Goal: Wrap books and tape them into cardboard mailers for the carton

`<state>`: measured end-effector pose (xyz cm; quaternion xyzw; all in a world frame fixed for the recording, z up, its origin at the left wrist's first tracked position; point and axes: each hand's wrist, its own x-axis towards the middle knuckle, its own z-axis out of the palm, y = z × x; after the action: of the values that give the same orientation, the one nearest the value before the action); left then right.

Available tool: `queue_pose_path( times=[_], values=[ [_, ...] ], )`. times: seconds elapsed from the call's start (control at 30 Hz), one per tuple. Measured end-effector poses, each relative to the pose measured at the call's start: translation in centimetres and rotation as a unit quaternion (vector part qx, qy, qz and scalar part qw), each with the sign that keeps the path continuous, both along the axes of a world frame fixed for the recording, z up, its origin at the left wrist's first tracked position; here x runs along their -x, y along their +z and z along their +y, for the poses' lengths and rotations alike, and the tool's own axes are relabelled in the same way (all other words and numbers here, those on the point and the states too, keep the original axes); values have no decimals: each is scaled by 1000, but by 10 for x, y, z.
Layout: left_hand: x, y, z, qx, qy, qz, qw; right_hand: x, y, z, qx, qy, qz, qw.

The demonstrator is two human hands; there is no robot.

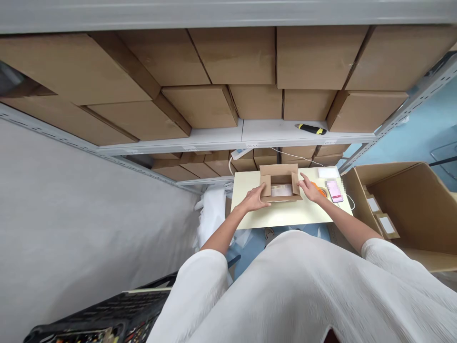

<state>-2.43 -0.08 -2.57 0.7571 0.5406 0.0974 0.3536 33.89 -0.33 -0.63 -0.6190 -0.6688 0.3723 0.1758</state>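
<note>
A small cardboard box [278, 198] lies on the pale yellow table [257, 218] with its top flaps spread apart. Inside it sits a flat, whitish item [282, 190], too small to name. My left hand [254, 198] grips the box's left side, thumb up by the flap and fingers at the lower edge. At the right flap is my right hand [310, 188], thumb and forefinger apart, the fingertips at or just beside the cardboard. Right behind that hand lies an orange tape dispenser [323, 191], partly covered by it.
A phone [334, 191] and a white box-like item [327, 172] lie on the table's right. A large open carton [421, 205] stands to the right. Shelves ahead hold several cardboard boxes [232, 55] and a utility knife [311, 129]. A black crate [143, 305] is at lower left.
</note>
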Motion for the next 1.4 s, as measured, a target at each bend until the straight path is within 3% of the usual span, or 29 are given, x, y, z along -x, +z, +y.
queue_pose_path(
  times=[0.1, 0.27, 0.4, 0.57, 0.73, 0.93, 1.03, 1.13, 1.3, 1.4],
  values=[
    [-1, -3, 3, -12, -9, 34, 999, 0, 2, 0, 29, 17, -16, 999],
    [-11, -7, 20, -10, 77, 27, 997, -3, -9, 9, 39, -24, 13, 999],
    [-24, -18, 26, -68, 104, 71, 990, 0, -19, 25, 17, -32, 5, 999],
    [-28, -31, 23, -103, 103, 84, 986, 15, -19, 59, -78, -7, -114, 990],
    [-23, -28, 23, -142, 71, 92, 983, 31, -10, 78, -101, 20, -204, 974],
    [-25, -23, 18, -191, 33, 105, 975, 33, -6, 37, -200, 66, -240, 948],
    [-26, -25, 13, -214, 22, 112, 970, 33, -13, 12, -185, 109, -239, 947],
    [-26, -30, 8, -211, -31, 112, 971, 35, -23, -3, -159, 122, -231, 952],
    [-26, -38, 4, -194, -73, 125, 970, 26, -41, -4, -153, 88, -171, 969],
    [-27, -37, 3, -194, -72, 138, 968, 3, -54, -3, -143, -5, -153, 978]
  ],
)
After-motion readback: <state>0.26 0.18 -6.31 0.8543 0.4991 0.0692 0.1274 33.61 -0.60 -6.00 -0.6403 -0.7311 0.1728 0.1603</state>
